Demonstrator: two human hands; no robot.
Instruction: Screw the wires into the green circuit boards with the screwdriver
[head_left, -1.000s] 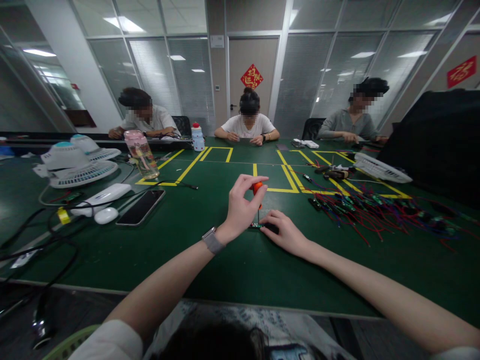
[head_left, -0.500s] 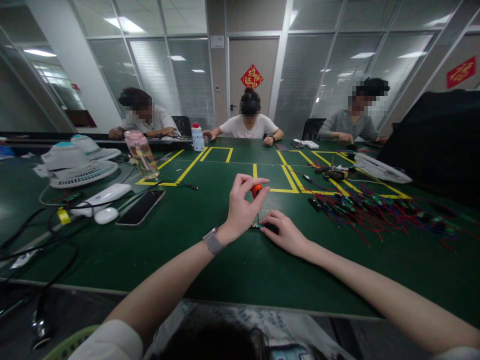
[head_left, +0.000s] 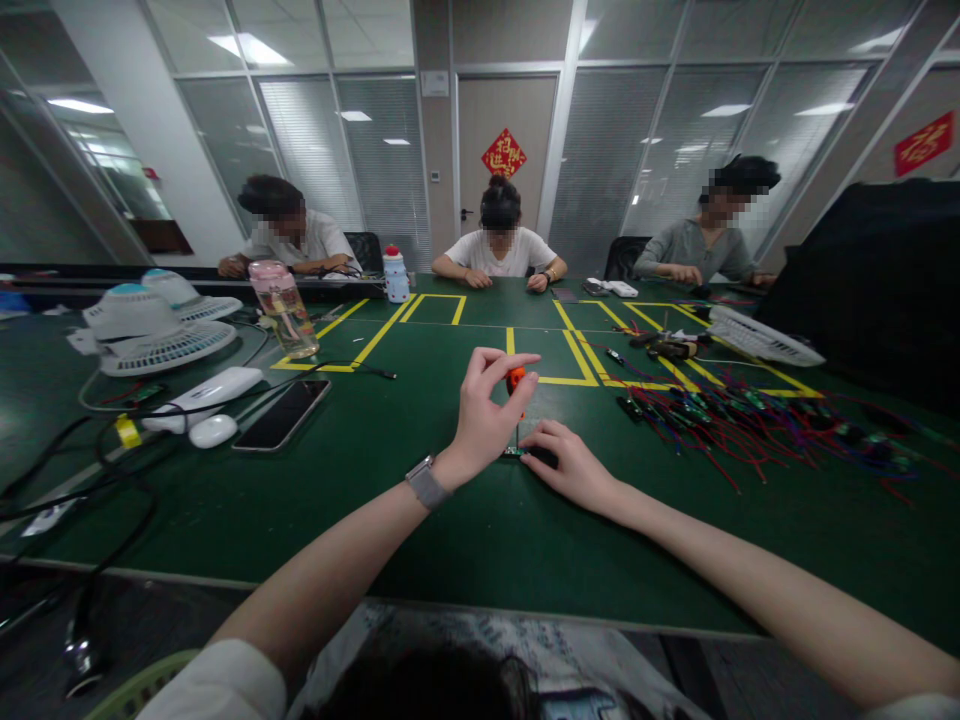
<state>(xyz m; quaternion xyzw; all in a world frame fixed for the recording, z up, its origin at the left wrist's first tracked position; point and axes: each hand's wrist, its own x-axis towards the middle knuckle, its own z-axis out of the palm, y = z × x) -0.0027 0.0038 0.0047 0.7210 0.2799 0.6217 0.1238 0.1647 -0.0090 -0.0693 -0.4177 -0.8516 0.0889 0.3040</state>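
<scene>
My left hand (head_left: 486, 403) is closed around the orange-and-black handle of a screwdriver (head_left: 516, 378), thumb and fingers pinching it. The thin shaft points straight down to a small green circuit board (head_left: 513, 452) lying on the table. My right hand (head_left: 564, 462) rests on the table with bent fingers, its fingertips pressed on the board's right end. A dark part shows beneath that palm; I cannot make out what it is. The screwdriver's tip is too small to see clearly.
Many circuit boards with red and blue wires (head_left: 720, 415) lie to the right, near pliers (head_left: 675, 348). On the left are a phone (head_left: 283, 415), a white mouse (head_left: 213, 431), a bottle (head_left: 285, 310) and white fans (head_left: 161, 330). Several co-workers sit opposite.
The orange handle has turned slightly in my left hand; both hands stay in place. The co-worker opposite has drawn one hand inward from the blue bottle.
</scene>
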